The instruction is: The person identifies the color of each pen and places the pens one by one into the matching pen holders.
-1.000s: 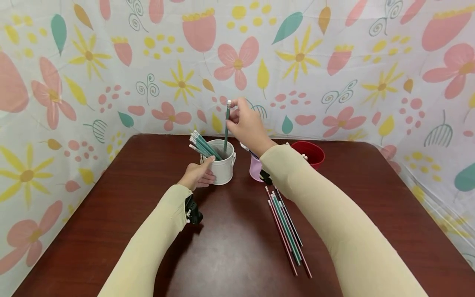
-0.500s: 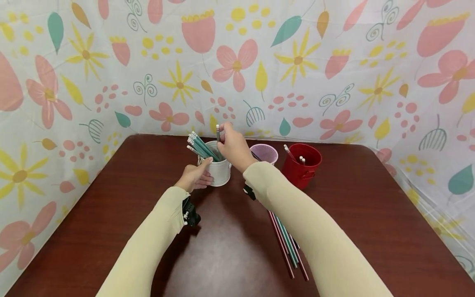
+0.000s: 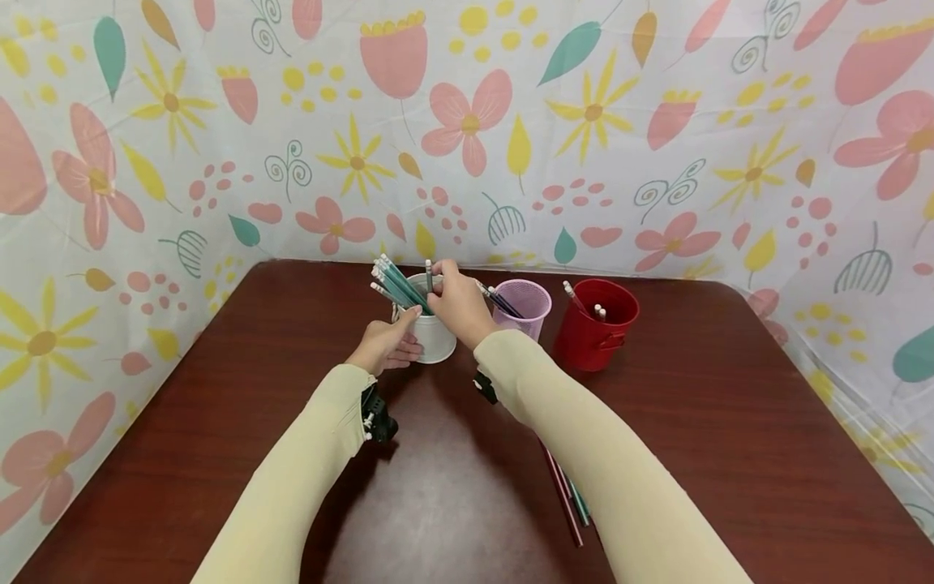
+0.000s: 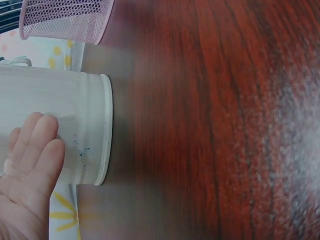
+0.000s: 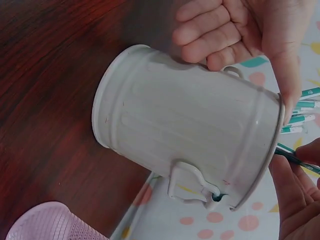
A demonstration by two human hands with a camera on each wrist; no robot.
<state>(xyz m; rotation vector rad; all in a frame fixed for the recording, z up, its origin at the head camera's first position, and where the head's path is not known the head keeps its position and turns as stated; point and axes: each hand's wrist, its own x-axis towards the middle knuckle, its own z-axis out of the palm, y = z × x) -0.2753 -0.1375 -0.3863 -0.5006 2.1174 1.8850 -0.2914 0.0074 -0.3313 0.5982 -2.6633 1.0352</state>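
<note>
A white metal bucket (image 3: 436, 342) with small side handles stands upright on the table. My left hand (image 3: 385, 345) holds its left side, the thumb at the rim and the fingers along the outer wall. Several teal pencils (image 3: 396, 282) lean out of it to the left, white eraser ends up. At the bucket's mouth, my right hand (image 3: 460, 302) pinches a dark green pencil (image 3: 429, 277) near its eraser end. The pencil's lower part is hidden inside the bucket. In the right wrist view, fingers and thumb close on this pencil (image 5: 299, 163) beside the rim.
To the right are a lilac mesh cup (image 3: 531, 302) with dark pencils and a red bucket (image 3: 593, 345) with a few pencils. Loose pencils (image 3: 565, 496) lie on the brown table (image 3: 730, 405), partly under the right sleeve. A flowered cloth (image 3: 292, 122) hangs behind.
My right hand has come down and slightly left, lowering the dark green pencil into the white bucket. The left hand stays at the bucket. The lilac cup and red bucket show more fully.
</note>
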